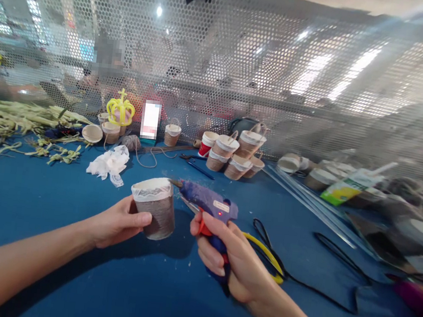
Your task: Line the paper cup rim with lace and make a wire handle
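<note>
My left hand (123, 222) is closed around a paper cup (158, 216), its thumb across the near side. Brown-grey twine wraps the cup's wall, and white lace runs round its rim. The cup is tilted slightly and held above the blue table. In my right hand (224, 253) is a blue hot glue gun (209, 198) with an orange trigger and a small red light lit. Its nozzle is right at the cup's right rim; whether it touches cannot be made out. My right fingers wrap the handle and trigger.
White lace (110, 163) lies crumpled behind the cup. Several twine-wrapped little baskets (240, 154) stand at the back. Glue sticks (305, 201), a black cord (319, 288) and a yellow-handled tool (269, 255) lie right. Dried plant strips (22, 121) cover the left. A perforated metal screen (222, 59) rises behind.
</note>
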`<state>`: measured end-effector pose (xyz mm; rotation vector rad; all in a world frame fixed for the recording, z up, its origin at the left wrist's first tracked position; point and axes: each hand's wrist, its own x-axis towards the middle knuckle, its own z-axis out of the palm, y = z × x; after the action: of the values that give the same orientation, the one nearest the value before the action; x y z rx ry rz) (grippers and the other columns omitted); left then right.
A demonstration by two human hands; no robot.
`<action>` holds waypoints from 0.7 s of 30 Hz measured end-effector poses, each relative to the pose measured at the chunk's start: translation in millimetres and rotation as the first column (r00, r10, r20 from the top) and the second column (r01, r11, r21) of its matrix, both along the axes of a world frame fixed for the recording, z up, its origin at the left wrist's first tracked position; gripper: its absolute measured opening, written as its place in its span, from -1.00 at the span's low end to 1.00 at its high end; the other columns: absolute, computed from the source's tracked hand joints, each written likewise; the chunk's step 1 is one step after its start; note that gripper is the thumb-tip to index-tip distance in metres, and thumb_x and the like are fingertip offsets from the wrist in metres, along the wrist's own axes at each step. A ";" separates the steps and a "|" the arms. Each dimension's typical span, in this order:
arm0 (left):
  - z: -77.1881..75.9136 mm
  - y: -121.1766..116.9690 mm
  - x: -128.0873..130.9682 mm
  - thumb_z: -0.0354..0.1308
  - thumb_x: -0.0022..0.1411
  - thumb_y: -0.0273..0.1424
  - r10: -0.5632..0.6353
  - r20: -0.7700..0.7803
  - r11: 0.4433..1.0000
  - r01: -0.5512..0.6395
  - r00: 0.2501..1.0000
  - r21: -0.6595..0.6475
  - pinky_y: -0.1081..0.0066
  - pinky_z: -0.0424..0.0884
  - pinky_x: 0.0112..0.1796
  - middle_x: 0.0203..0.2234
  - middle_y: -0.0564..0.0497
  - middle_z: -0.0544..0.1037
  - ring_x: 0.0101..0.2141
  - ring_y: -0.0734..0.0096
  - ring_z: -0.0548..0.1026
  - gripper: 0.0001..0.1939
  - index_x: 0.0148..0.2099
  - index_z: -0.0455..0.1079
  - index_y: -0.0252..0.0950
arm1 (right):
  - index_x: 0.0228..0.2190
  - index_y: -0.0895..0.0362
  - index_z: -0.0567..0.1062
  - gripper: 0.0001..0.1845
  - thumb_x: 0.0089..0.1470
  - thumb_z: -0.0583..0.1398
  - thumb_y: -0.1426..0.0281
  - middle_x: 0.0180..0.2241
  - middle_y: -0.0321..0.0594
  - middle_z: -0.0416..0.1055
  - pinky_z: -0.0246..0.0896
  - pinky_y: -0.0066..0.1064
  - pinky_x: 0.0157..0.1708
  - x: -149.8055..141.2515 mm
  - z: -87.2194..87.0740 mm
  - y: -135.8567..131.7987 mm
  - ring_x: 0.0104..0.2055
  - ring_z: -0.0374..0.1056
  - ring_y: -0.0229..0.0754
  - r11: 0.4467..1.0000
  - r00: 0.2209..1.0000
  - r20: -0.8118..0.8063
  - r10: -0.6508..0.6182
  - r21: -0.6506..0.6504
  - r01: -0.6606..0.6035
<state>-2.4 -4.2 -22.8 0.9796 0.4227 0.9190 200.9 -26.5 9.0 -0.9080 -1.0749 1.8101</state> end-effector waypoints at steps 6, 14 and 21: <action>-3.0 -1.0 -1.4 0.30 -0.07 -0.33 -0.052 0.033 0.997 0.054 0.998 -0.056 0.18 0.19 -0.02 -0.13 -0.17 0.47 0.01 0.08 0.30 -0.53 -0.07 0.36 -0.34 | -0.57 0.24 0.41 -0.69 0.06 0.09 0.29 -0.86 -0.47 0.01 -0.22 -0.67 -0.83 -1.3 -2.0 -1.1 -0.83 -0.12 -0.51 0.999 0.999 -0.033 0.042 -0.024 -0.043; -2.4 -0.8 -3.0 0.19 0.07 -0.36 -0.180 0.193 0.978 0.196 0.965 -0.067 0.20 0.19 0.00 -0.17 -0.14 0.50 -0.08 0.19 0.40 -0.65 -0.07 0.38 -0.36 | -0.54 0.22 0.42 -0.75 -0.05 0.18 0.26 -0.81 -0.48 0.05 -0.30 -0.69 -0.83 0.4 -4.8 3.9 -0.81 -0.18 -0.55 0.991 0.989 -0.139 0.045 -0.120 -0.062; -3.9 -2.2 -2.1 0.17 0.08 -0.35 -0.217 0.194 0.969 0.235 0.957 -0.076 0.21 0.16 0.02 -0.15 -0.14 0.48 -0.08 0.23 0.40 -0.64 -0.05 0.36 -0.35 | -0.59 0.22 0.40 -0.73 -0.05 0.18 0.27 -0.85 -0.48 0.04 -0.34 -0.67 -0.84 -4.8 -4.9 1.5 -0.83 -0.18 -0.54 0.981 0.988 -0.143 0.063 -0.175 -0.088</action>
<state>-4.5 -6.3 -26.8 0.8255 0.1921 0.7658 196.0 -25.0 4.1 -0.8439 -0.8808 2.0277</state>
